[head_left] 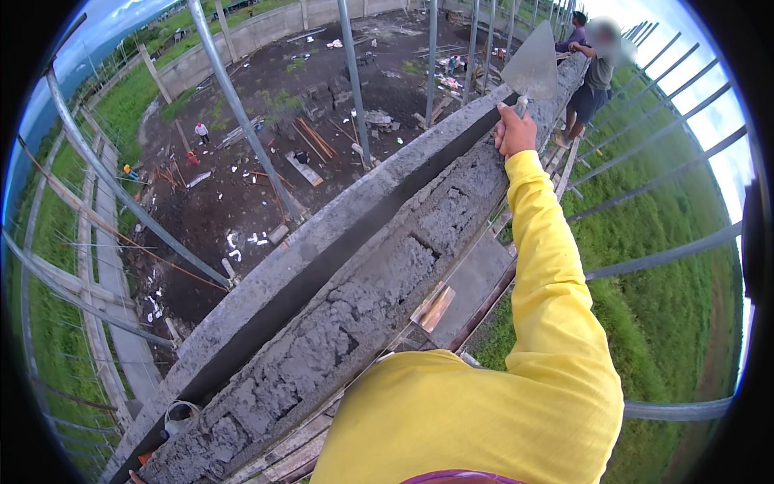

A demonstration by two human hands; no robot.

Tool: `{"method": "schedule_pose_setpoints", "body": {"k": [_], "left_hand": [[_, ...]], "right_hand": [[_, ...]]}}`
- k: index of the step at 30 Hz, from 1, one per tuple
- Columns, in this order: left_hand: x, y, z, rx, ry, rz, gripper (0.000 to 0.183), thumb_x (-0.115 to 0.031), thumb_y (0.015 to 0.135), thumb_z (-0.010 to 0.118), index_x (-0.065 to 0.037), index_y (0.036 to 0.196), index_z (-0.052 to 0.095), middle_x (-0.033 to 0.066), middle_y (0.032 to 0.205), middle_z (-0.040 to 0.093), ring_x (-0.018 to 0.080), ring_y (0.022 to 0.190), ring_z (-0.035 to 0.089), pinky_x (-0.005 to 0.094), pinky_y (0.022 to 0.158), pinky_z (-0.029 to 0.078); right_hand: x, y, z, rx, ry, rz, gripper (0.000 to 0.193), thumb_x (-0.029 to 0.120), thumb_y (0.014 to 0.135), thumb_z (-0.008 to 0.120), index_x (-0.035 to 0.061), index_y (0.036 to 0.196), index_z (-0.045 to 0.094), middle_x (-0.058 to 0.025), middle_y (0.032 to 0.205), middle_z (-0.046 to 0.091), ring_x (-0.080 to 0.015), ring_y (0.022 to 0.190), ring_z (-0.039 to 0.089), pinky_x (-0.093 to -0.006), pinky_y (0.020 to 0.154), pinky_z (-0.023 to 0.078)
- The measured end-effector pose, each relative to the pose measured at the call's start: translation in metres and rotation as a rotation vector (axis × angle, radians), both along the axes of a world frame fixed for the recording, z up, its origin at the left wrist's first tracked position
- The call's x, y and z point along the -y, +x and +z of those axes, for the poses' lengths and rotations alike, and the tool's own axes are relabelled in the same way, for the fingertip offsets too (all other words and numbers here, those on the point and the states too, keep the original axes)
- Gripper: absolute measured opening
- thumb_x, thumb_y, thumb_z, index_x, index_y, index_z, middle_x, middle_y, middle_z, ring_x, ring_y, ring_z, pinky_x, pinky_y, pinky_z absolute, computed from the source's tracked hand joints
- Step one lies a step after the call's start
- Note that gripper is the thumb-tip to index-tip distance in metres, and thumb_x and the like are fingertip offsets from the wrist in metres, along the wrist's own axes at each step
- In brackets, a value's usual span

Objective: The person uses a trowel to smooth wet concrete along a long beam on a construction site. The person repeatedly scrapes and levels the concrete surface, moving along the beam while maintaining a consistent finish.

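My right hand [514, 131] is closed around the handle of a pointed brick trowel [530, 68], arm stretched forward in a yellow sleeve. The flat grey blade points up and away, above the far part of the wall. Beneath it runs a long strip of rough, wet-looking mortar [322, 339] along the wall top, lumpy and cracked. Only a small skin-coloured tip, apparently my left hand [135, 477], shows at the lower left rim; its fingers are mostly hidden. Near it, a pale container with a wire handle [179, 418] sits by the dark gap.
A smooth concrete ledge [266, 278] runs beside the dark gap. Metal poles [242, 109] rise along both sides. Scaffold planks [282, 452] and a wood scrap [436, 310] lie on the near side. Two people [598, 77] stand far along the wall. Debris-strewn ground [282, 121] lies well below.
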State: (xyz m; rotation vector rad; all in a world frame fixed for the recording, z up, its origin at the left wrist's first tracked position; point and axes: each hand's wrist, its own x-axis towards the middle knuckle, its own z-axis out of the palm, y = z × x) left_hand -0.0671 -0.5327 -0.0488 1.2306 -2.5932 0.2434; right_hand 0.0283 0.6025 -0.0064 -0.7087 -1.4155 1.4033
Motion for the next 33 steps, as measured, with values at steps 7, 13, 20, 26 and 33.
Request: {"method": "schedule_pose_setpoints", "body": {"k": [7, 13, 20, 26, 33], "left_hand": [[0.004, 0.002, -0.001, 0.004, 0.026, 0.019, 0.082, -0.075, 0.091, 0.048, -0.004, 0.125, 0.069, 0.0235, 0.127, 0.067, 0.0418, 0.118, 0.063, 0.0537, 0.101, 0.047], [0.018, 0.001, -0.005, 0.015, 0.030, -0.017, 0.080, -0.074, 0.091, 0.051, -0.008, 0.133, 0.065, 0.0241, 0.131, 0.065, 0.0424, 0.120, 0.062, 0.0542, 0.101, 0.047], [0.019, 0.003, -0.002, -0.026, 0.045, -0.008, 0.081, -0.075, 0.090, 0.051, -0.008, 0.134, 0.064, 0.0237, 0.133, 0.063, 0.0427, 0.120, 0.061, 0.0539, 0.102, 0.046], [0.016, 0.003, 0.000, -0.037, 0.042, -0.001, 0.082, -0.076, 0.090, 0.051, -0.008, 0.134, 0.064, 0.0235, 0.133, 0.063, 0.0427, 0.121, 0.060, 0.0538, 0.103, 0.046], [0.012, 0.000, 0.000, -0.046, 0.042, -0.005, 0.083, -0.076, 0.089, 0.051, -0.008, 0.134, 0.064, 0.0234, 0.133, 0.063, 0.0427, 0.121, 0.060, 0.0537, 0.104, 0.045]], "right_hand": [[0.001, -0.001, 0.000, 0.008, 0.004, -0.018, 0.021, 0.022, 0.093, 0.068, 0.0063, 0.096, 0.055, -0.0031, 0.056, 0.049, -0.0142, 0.038, 0.042, -0.0296, 0.037, 0.034], [-0.006, -0.002, -0.005, -0.034, -0.010, 0.010, 0.025, 0.023, 0.092, 0.071, 0.0093, 0.090, 0.051, -0.0024, 0.060, 0.046, -0.0153, 0.043, 0.045, -0.0299, 0.038, 0.037], [-0.010, -0.002, -0.007, -0.010, -0.011, 0.006, 0.024, 0.023, 0.093, 0.070, 0.0102, 0.088, 0.051, -0.0024, 0.059, 0.046, -0.0156, 0.043, 0.045, -0.0304, 0.038, 0.037], [-0.009, -0.002, -0.006, -0.013, 0.002, 0.007, 0.022, 0.021, 0.093, 0.068, 0.0081, 0.093, 0.050, -0.0022, 0.058, 0.047, -0.0142, 0.040, 0.043, -0.0299, 0.036, 0.035], [-0.009, -0.002, -0.006, -0.030, 0.009, -0.005, 0.023, 0.021, 0.093, 0.069, 0.0079, 0.093, 0.050, -0.0016, 0.058, 0.047, -0.0136, 0.041, 0.045, -0.0281, 0.035, 0.036]]}}
